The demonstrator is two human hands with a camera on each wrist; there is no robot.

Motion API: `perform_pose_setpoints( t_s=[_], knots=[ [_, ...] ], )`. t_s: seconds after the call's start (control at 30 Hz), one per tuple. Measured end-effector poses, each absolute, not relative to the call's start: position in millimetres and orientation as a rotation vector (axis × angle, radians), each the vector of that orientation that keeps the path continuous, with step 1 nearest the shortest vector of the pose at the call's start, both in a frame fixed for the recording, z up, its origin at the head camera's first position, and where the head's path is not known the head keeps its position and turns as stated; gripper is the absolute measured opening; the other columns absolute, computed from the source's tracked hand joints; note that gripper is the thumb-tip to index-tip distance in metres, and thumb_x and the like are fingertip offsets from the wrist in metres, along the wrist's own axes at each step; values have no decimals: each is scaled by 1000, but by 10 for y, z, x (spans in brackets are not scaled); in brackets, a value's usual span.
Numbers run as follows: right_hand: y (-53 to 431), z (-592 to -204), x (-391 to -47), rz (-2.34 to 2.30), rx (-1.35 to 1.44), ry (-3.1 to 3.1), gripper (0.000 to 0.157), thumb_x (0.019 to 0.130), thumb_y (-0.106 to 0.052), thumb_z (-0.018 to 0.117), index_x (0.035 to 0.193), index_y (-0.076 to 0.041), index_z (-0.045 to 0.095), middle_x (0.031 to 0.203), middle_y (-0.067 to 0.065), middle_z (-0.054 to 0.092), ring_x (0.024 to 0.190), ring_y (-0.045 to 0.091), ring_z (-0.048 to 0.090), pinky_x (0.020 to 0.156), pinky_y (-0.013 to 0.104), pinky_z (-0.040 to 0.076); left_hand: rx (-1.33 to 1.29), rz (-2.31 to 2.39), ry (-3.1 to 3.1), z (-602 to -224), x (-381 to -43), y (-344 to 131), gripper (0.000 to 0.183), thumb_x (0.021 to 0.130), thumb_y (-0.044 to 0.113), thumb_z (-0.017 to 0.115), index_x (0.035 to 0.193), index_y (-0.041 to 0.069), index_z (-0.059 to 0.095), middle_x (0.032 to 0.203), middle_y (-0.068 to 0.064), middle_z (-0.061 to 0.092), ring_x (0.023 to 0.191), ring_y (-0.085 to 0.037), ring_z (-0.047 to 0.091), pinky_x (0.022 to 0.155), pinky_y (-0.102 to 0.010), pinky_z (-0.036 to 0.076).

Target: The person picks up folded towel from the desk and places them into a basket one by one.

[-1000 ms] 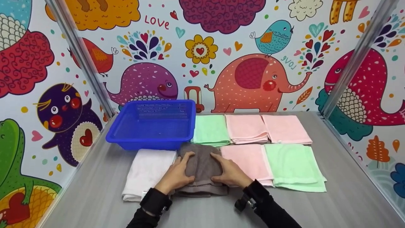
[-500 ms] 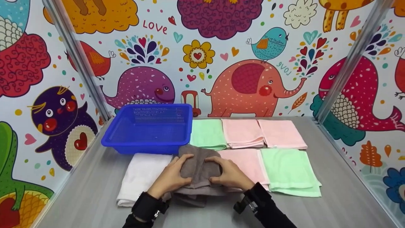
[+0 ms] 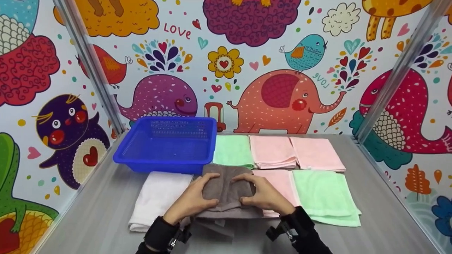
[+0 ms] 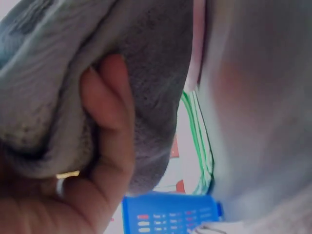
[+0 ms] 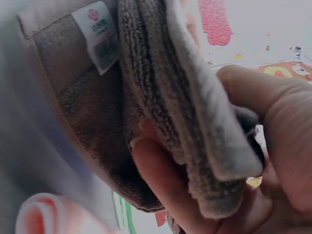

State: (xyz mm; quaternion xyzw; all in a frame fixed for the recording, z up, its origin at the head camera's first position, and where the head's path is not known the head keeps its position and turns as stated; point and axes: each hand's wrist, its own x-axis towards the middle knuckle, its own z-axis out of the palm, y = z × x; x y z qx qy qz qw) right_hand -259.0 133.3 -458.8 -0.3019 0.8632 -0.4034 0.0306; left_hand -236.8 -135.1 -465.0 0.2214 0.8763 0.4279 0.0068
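A folded grey-brown towel (image 3: 224,187) is held between both hands, raised off the tabletop in the head view, with a loose flap hanging below it. My left hand (image 3: 192,201) grips its left side; in the left wrist view the fingers (image 4: 109,100) curl around the cloth. On the other side my right hand (image 3: 268,195) grips the towel, and the right wrist view shows its stacked layers between thumb and fingers. There a white label (image 5: 100,36) sticks out on the hanging part. A white folded towel (image 3: 160,197) lies just left of the left hand.
A blue plastic basket (image 3: 166,162) stands at back left. Folded towels lie to its right: green (image 3: 233,150), pink (image 3: 272,150) and pink (image 3: 317,153) behind, pink (image 3: 284,185) and green (image 3: 325,194) in front. Patterned walls enclose the grey table (image 3: 91,218).
Both hands have raised the grey-brown towel from the table, and its lower flap now hangs free. The right hand has shifted slightly to the right. The basket and other towels stay put.
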Motion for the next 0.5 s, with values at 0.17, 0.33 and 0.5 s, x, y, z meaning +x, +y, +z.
perform_pose_setpoints(
  t_s=[0.17,0.33,0.5],
  knots=[
    [1371,-4537,-2578,-1303,-885,2610,58,78,-7,78,133,-22,67,135,1,67,126,23,57,107,49,43,720,1412,2763,-4573,-2322,-1313,72,83,15,81,148,24,52,141,-13,56,123,-30,55,100,-55,46],
    [1374,-4551,-2595,-1378,-844,2565,59,78,-8,77,133,-24,67,133,-2,66,120,20,57,103,45,44,724,1530,2785,-4500,-2273,-1287,72,80,10,80,144,29,54,136,-7,56,124,-26,54,102,-53,44],
    [1382,-4593,-2609,-1546,-789,2467,58,76,-8,75,131,-25,67,134,-2,65,130,22,52,111,48,38,760,1703,2722,-4470,-2263,-1266,72,81,5,78,145,27,53,145,1,54,141,-24,46,115,-55,36]
  ],
)
